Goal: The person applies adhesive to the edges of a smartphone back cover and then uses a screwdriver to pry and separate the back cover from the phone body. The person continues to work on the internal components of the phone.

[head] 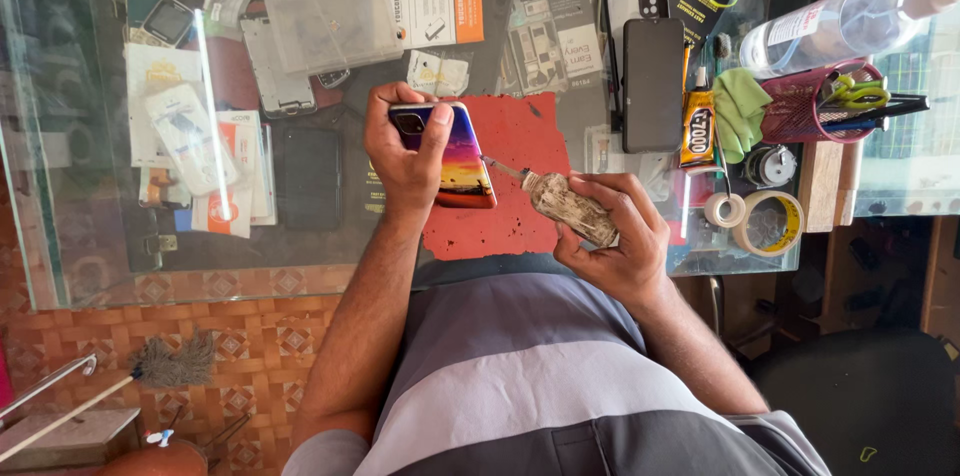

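Glass forms the counter top (120, 266) before you, and through it show stored phone parts, packets and a dark handset (308, 179) on the shelf beneath. On the glass lies a worn red mat (520, 151), and to its right a black phone (652, 84), a yellow-and-black glue tube (699, 129), a green cloth (741, 108), two tape rolls (768, 223) and a red mesh holder (800, 106) of tools. A clear spray bottle (845, 26) lies at the far right. The floor (250, 336) below is patterned in orange and brown, with a feather duster (170, 366) on it.

Your left hand (405, 151) is closed around a phone (458, 164) whose back runs from purple through orange to a dark sunset scene; the fingers wrap its left edge and the thumb lies across the back, holding it over the red mat. Your right hand (615, 236) grips a small clear bottle (570, 208), clouded and pale inside, fingers curled round its body. The bottle's thin metal nozzle (503, 170) points left and meets the phone's right edge, just beside your left thumb.
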